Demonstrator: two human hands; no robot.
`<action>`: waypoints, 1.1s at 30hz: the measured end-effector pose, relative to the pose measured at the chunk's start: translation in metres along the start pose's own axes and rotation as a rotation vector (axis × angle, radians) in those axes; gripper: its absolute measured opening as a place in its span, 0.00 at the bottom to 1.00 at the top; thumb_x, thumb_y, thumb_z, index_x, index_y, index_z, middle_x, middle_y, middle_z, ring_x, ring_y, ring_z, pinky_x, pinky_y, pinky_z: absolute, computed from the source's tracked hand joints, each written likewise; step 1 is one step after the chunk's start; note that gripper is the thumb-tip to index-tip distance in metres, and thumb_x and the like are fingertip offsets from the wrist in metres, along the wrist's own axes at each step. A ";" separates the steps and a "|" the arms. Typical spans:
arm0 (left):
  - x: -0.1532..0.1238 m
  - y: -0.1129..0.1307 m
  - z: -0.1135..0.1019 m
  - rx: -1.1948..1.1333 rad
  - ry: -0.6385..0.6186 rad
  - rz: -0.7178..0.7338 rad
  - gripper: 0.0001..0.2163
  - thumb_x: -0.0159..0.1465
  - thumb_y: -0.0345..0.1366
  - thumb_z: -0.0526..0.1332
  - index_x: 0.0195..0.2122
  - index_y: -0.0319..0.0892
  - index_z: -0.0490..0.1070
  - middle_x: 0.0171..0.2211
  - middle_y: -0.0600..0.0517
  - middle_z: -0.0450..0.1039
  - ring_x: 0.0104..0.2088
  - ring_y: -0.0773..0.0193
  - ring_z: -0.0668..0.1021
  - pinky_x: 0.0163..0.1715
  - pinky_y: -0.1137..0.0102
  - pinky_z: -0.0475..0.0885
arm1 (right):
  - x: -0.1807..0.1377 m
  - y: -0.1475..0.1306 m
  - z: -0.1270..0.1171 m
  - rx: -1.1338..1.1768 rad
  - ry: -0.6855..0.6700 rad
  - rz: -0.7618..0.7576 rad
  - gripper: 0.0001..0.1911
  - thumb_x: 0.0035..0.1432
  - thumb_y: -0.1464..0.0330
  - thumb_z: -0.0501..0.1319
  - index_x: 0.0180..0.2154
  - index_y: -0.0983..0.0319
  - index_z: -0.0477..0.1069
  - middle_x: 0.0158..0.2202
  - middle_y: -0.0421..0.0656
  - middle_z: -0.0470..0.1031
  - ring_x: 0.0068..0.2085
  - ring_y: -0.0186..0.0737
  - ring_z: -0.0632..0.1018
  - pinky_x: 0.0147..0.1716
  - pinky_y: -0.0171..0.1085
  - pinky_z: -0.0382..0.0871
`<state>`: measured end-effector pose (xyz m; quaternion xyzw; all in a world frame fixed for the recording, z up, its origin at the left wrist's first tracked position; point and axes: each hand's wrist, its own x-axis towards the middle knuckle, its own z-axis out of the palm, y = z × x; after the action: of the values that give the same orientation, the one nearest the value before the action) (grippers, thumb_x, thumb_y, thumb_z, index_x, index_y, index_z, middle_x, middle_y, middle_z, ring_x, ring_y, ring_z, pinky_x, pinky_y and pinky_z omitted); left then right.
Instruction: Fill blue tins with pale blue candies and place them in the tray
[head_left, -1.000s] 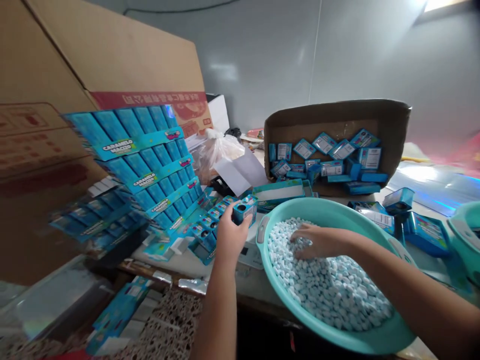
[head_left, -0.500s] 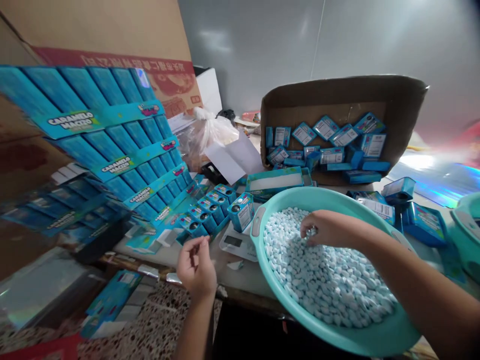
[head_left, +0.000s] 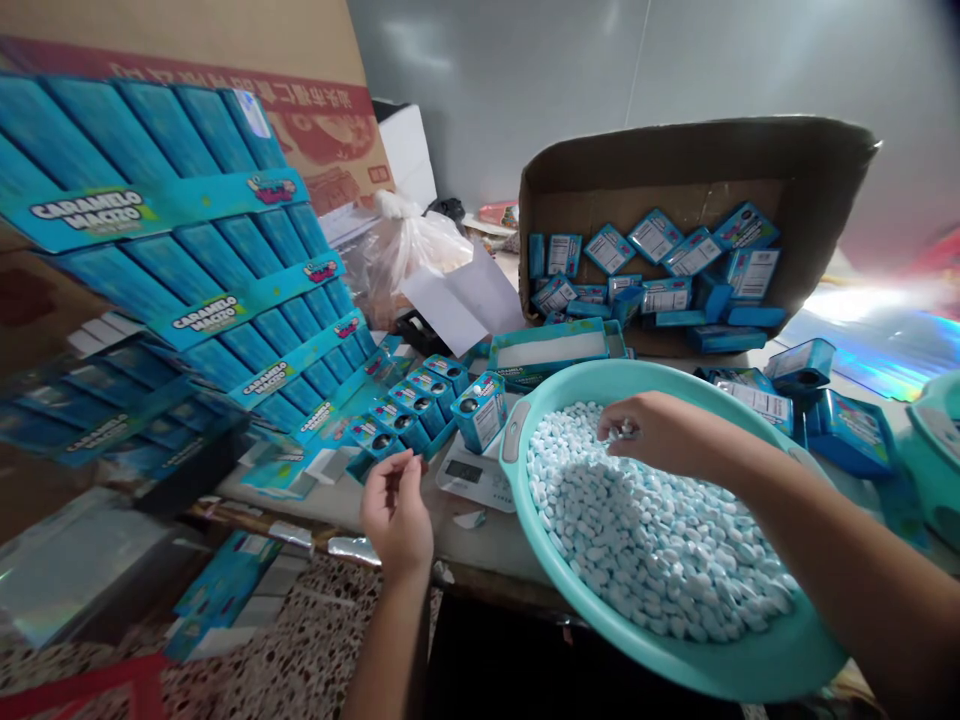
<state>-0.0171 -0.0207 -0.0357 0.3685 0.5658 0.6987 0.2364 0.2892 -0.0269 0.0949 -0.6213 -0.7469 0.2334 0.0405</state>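
My right hand (head_left: 656, 435) is just above the heap of small white and pale-blue candies (head_left: 675, 550), fingers curled around a few of them. The candies fill a turquoise basin (head_left: 577, 640). Thumb and fingertips pressed together, my left hand (head_left: 399, 520) hovers in front of a row of small blue boxes (head_left: 412, 408); whether it pinches anything is hidden. One blue box (head_left: 481, 418) with a round opening on top stands upright on a white kitchen scale (head_left: 480, 482), between my hands.
Behind the basin, a cardboard carton (head_left: 697, 150) holds many blue boxes. Tiered blue displays (head_left: 180, 215) rise at the left. An open blue tray (head_left: 551, 348) lies behind the scale. More boxes (head_left: 847, 430) lie right of the basin. A paper scrap (head_left: 470, 519) sits near the table edge.
My right hand has lifted slightly off the candies with some in its fingers. My left hand has barely moved, still pinched. The whole view has shifted a little.
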 end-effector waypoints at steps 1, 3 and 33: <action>0.001 0.000 0.000 0.003 -0.003 -0.002 0.15 0.55 0.45 0.67 0.37 0.40 0.76 0.32 0.51 0.77 0.33 0.63 0.80 0.35 0.69 0.75 | 0.000 0.000 0.000 0.004 0.011 0.004 0.05 0.56 0.71 0.65 0.37 0.59 0.79 0.36 0.41 0.79 0.36 0.41 0.76 0.32 0.35 0.62; 0.002 -0.001 0.002 0.014 -0.012 0.002 0.15 0.56 0.45 0.67 0.37 0.40 0.76 0.32 0.51 0.77 0.33 0.63 0.80 0.35 0.69 0.75 | 0.000 0.001 0.001 0.020 0.021 0.010 0.06 0.56 0.71 0.66 0.37 0.59 0.79 0.36 0.41 0.79 0.35 0.40 0.76 0.32 0.35 0.61; 0.051 0.017 0.047 0.015 -0.100 0.850 0.09 0.70 0.38 0.53 0.46 0.41 0.68 0.36 0.50 0.73 0.34 0.63 0.79 0.39 0.62 0.76 | 0.007 0.014 0.009 -0.045 -0.234 -0.042 0.22 0.50 0.61 0.72 0.47 0.61 0.78 0.45 0.45 0.79 0.42 0.47 0.77 0.36 0.37 0.64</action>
<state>-0.0102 0.0425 -0.0024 0.6041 0.3562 0.7112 -0.0482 0.2976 -0.0212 0.0794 -0.5747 -0.7644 0.2867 -0.0563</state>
